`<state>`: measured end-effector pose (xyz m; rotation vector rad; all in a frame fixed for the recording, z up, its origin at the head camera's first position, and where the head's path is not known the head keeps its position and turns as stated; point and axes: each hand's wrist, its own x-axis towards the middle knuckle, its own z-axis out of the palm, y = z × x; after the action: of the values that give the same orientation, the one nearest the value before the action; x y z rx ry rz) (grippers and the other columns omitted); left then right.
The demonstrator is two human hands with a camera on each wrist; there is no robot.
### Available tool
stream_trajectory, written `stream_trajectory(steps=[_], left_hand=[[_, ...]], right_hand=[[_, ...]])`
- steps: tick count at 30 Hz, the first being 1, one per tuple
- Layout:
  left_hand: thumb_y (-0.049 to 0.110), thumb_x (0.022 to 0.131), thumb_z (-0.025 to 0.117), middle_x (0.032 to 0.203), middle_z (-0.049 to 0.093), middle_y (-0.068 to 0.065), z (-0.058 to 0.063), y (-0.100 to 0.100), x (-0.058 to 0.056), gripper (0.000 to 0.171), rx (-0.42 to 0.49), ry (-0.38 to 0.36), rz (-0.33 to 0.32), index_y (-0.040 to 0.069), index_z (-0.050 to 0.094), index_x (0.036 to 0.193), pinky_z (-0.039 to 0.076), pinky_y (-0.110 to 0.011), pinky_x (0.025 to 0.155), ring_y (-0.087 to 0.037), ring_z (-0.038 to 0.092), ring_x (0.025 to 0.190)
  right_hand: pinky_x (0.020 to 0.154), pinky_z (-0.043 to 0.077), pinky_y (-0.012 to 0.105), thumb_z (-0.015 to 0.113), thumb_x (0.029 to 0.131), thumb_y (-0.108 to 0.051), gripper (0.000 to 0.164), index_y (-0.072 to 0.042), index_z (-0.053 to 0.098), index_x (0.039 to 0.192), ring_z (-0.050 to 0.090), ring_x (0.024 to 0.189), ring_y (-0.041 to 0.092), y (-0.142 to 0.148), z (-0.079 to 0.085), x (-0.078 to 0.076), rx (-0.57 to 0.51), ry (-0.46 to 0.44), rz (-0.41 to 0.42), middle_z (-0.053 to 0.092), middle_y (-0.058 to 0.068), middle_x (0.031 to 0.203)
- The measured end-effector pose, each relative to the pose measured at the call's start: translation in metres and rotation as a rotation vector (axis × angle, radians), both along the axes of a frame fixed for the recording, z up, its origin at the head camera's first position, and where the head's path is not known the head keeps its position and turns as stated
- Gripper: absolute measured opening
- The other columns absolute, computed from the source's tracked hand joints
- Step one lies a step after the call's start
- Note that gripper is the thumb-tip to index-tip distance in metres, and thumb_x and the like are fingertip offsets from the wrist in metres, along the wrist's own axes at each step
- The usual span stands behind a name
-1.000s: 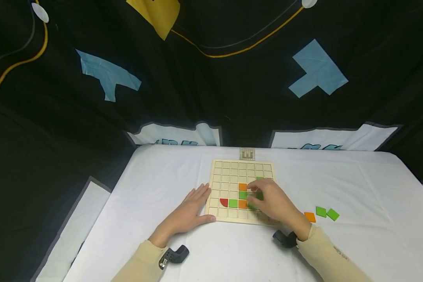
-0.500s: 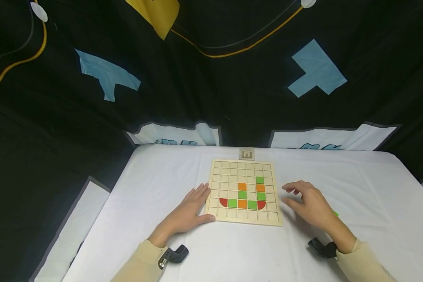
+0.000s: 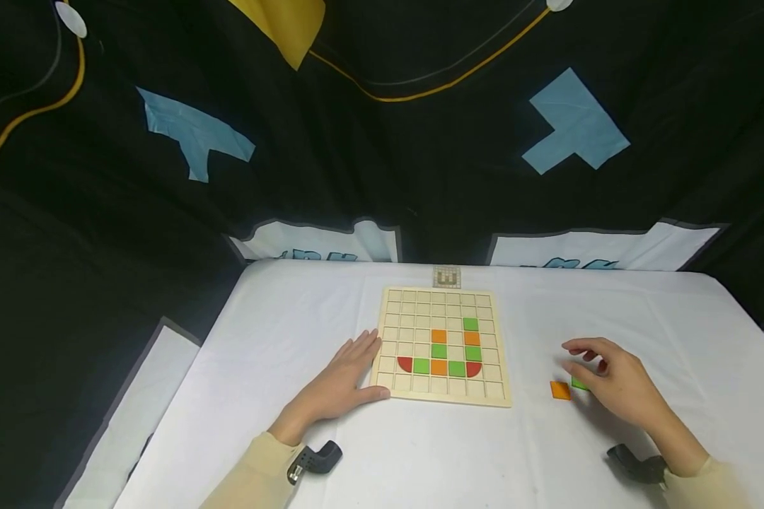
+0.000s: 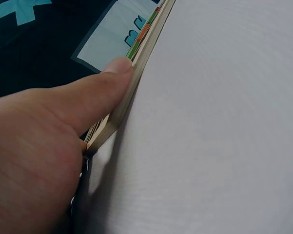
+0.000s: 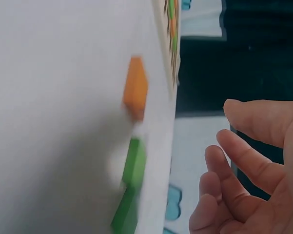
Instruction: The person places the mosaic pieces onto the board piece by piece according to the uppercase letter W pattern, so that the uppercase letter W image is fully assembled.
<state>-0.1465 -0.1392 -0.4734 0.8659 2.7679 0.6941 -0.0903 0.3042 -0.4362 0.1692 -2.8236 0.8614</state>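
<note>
A square wooden grid board [image 3: 410, 309] lies on the table in the head view, with several green and orange square tiles and two rounded red pieces set in its cells. My left hand [image 3: 332, 389] rests at the board's left edge, fingers straight; its thumb [image 4: 100, 97] lies on the near corner in the left wrist view. Over the loose tiles at the right hovers my right hand [image 3: 630, 392], fingers loosely bent and holding nothing. Below its fingers are an orange tile [image 3: 560, 390] and a partly hidden green tile [image 3: 577, 384]. A second green tile [image 5: 125, 214] shows in the right wrist view.
White cloth [image 3: 446, 452] covers the table. A small beige grid-patterned patch [image 3: 446, 277] lies behind the board at the table's far edge. A black curtain [image 3: 382, 170] with blue and yellow shapes hangs behind.
My right hand has withdrawn from above the board and moved right to the loose tiles, uncovering the tiles in the board. The left hand has stayed in place.
</note>
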Motion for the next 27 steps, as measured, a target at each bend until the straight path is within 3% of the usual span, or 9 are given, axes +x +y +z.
stream_trajectory(steps=[6, 14, 19, 21, 27], left_hand=[[0.057, 0.093, 0.064, 0.167, 0.013, -0.01, 0.001, 0.0, 0.001, 0.095, -0.005, 0.001, 0.008, 0.002, 0.023, 0.159, 0.007, -0.041, 0.125, -0.023, 0.007, 0.155], [0.057, 0.093, 0.063, 0.167, 0.014, -0.01, 0.001, 0.0, 0.0, 0.095, 0.0, 0.004, 0.002, 0.001, 0.023, 0.159, 0.006, -0.041, 0.125, -0.024, 0.007, 0.154], [0.057, 0.093, 0.063, 0.167, 0.014, -0.01, 0.0, -0.001, 0.001, 0.095, -0.003, -0.003, 0.003, 0.001, 0.023, 0.159, 0.006, -0.041, 0.125, -0.024, 0.008, 0.155], [0.057, 0.093, 0.064, 0.167, 0.014, -0.01, 0.0, -0.001, 0.001, 0.095, -0.004, -0.008, 0.005, 0.001, 0.024, 0.158, 0.006, -0.041, 0.125, -0.024, 0.008, 0.154], [0.058, 0.093, 0.063, 0.167, 0.015, -0.01, -0.001, 0.0, 0.001, 0.095, -0.013, -0.004, 0.0, 0.001, 0.024, 0.158, 0.006, -0.041, 0.125, -0.024, 0.008, 0.154]], right_hand=[[0.066, 0.044, 0.02, 0.077, 0.091, -0.027, 0.035, -0.008, 0.07, 0.12, 0.051, 0.087, 0.007, 0.023, -0.007, 0.008, -0.007, -0.054, -0.029, 0.067, 0.011, 0.116], [0.068, 0.048, 0.028, 0.081, 0.086, -0.03, 0.052, 0.0, 0.066, 0.125, 0.057, 0.094, 0.026, 0.044, -0.012, 0.012, 0.05, -0.203, -0.043, 0.063, 0.024, 0.121], [0.068, 0.049, 0.022, 0.082, 0.084, -0.031, 0.054, 0.0, 0.065, 0.125, 0.057, 0.095, 0.026, 0.051, -0.018, 0.016, 0.051, -0.268, -0.029, 0.064, 0.023, 0.121], [0.071, 0.052, 0.025, 0.082, 0.085, -0.03, 0.054, 0.001, 0.065, 0.126, 0.058, 0.096, 0.027, 0.053, -0.019, 0.016, 0.046, -0.293, -0.029, 0.064, 0.023, 0.12], [0.081, 0.057, 0.051, 0.081, 0.084, -0.022, 0.052, 0.005, 0.063, 0.125, 0.061, 0.099, 0.034, 0.055, -0.021, 0.016, 0.057, -0.303, -0.045, 0.064, 0.025, 0.117]])
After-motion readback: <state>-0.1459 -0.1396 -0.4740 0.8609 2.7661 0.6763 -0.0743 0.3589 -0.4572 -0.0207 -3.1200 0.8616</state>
